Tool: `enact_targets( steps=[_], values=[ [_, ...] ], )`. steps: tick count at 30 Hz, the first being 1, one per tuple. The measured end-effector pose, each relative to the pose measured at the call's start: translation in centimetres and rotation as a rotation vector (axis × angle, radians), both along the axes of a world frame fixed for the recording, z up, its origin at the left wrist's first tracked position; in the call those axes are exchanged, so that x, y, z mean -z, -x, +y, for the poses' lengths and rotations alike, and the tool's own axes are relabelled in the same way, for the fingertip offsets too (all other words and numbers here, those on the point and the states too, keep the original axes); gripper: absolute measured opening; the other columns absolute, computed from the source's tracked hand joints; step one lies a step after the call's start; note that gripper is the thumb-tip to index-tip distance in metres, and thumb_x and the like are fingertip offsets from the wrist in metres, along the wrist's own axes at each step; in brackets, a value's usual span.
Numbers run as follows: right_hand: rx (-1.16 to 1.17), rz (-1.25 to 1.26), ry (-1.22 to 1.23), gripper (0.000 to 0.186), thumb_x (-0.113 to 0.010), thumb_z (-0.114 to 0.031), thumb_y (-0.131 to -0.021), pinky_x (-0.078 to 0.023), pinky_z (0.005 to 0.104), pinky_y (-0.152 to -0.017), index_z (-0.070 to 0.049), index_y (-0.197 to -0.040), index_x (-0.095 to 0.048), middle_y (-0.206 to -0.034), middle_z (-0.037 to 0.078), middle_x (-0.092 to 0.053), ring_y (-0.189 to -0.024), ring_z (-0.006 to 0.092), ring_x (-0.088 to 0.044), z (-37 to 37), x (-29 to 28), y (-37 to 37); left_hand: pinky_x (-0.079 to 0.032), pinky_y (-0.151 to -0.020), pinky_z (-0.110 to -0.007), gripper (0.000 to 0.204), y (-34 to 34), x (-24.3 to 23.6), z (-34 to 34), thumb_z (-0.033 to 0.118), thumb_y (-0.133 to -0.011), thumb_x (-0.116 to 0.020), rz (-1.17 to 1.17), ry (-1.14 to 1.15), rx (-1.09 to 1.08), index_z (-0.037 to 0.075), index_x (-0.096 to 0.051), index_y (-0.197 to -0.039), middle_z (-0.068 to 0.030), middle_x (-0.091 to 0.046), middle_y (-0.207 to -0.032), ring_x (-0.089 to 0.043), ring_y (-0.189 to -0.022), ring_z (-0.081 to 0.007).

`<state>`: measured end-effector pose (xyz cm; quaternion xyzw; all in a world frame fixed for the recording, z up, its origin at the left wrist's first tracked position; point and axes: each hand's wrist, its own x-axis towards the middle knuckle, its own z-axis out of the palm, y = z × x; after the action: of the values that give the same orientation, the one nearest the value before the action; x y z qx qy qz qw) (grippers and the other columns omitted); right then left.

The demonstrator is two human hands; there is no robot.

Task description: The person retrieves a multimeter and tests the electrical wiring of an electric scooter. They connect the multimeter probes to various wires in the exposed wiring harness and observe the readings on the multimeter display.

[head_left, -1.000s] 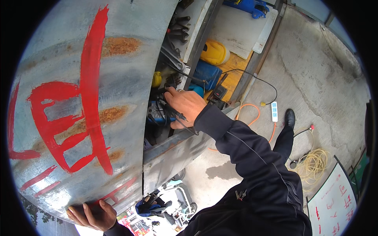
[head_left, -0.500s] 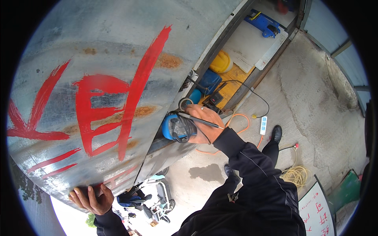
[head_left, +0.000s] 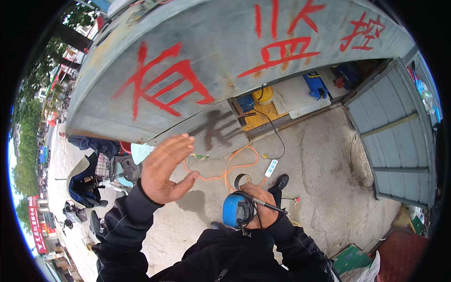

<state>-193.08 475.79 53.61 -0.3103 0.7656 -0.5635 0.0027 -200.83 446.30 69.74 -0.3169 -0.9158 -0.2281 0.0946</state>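
Observation:
My right hand (head_left: 263, 209) grips a blue handheld device (head_left: 232, 209) wrapped in black cable, with a black rod-like probe lying across it and a ring like a tape roll (head_left: 243, 181) at its top, low in the middle of the view in front of my body. My left hand (head_left: 167, 171) is raised with fingers apart and nothing in it, left of the device. Beyond it is the grey metal structure (head_left: 188, 84) with red painted characters and a long low opening. Inside the opening are a yellow container (head_left: 263, 95), a yellow board (head_left: 258, 122) and a blue tool (head_left: 317, 87).
A metal door (head_left: 394, 136) stands at the right. On the concrete floor (head_left: 319, 155) lie orange and black cords and a white power strip (head_left: 271, 168). A scooter (head_left: 122, 171) and other vehicles are at the left. Boards (head_left: 394, 256) and clutter are at lower right.
My right hand has come out of the opening with the blue device, down toward my body. My left hand has left the metal panel and risen. The view has swung round to the left.

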Motion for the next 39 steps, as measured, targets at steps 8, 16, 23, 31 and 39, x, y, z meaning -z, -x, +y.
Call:
enact_targets(
  steps=[8, 16, 23, 31, 39],
  values=[
    [-0.705, -0.031, -0.324, 0.069, -0.087, -0.032, -0.071, -0.055, 0.0488, -0.091, -0.004, -0.127, -0.060, -0.121, 0.021, -0.065, -0.108, 0.0433, -0.066, -28.8, -5.3, -15.5, -0.051, -0.090, -0.029, 0.045, -35.5, 12.7, -20.6, 0.041, -0.107, -0.058, -1.261, -1.436, -0.634, 0.003, -0.064, -0.129, -0.0025, -0.067, -0.113, -0.061, -0.104, -0.0112],
    [-1.352, 0.133, -0.298, 0.075, -0.089, -0.028, -0.063, -0.054, 0.0469, -0.096, -0.002, -0.127, -0.059, -0.131, 0.021, -0.061, -0.117, 0.0397, -0.064, -52.4, -8.0, -26.8, -0.053, -0.086, -0.027, 0.028, -56.1, 15.8, -32.5, 0.024, -0.101, -0.068, -0.658, -1.671, -1.057, -0.001, -0.069, -0.114, -0.0046, -0.072, -0.105, -0.065, -0.096, -0.0104],
    [-1.645, 0.286, -0.203, 0.077, -0.093, -0.033, -0.060, -0.055, 0.0485, -0.097, -0.002, -0.123, -0.062, -0.135, 0.021, -0.060, -0.124, 0.0391, -0.062, -67.4, -7.1, -35.6, -0.063, -0.086, -0.045, 0.021, -69.0, 17.7, -38.1, 0.015, -0.101, -0.060, 0.027, -2.229, -1.477, -0.003, -0.059, -0.111, -0.0214, -0.071, -0.112, -0.074, -0.101, -0.0360],
    [-1.606, 0.321, -0.150, 0.067, -0.092, -0.030, -0.060, -0.057, 0.0477, -0.084, -0.004, -0.117, -0.068, -0.114, 0.018, -0.068, -0.099, 0.0395, -0.069, -87.4, -3.6, -42.0, -0.065, -0.077, -0.042, 0.019, -80.1, 20.9, -44.9, 0.006, -0.097, -0.050, 0.224, -2.302, -1.959, -0.004, -0.058, -0.111, -0.0220, -0.072, -0.098, -0.075, -0.088, -0.0314],
    [-1.566, 0.257, 0.142, 0.064, -0.089, -0.024, -0.063, -0.057, 0.0463, -0.089, -0.003, -0.121, -0.068, -0.112, 0.019, -0.070, -0.101, 0.0403, -0.069, -111.1, -5.6, -55.3, -0.064, -0.077, -0.038, 0.038, -87.2, 18.1, -59.4, -0.009, -0.081, -0.043, 0.551, -2.410, -1.906, -0.003, -0.065, -0.110, -0.0157, -0.071, -0.096, -0.072, -0.084, -0.0258]
  ],
)
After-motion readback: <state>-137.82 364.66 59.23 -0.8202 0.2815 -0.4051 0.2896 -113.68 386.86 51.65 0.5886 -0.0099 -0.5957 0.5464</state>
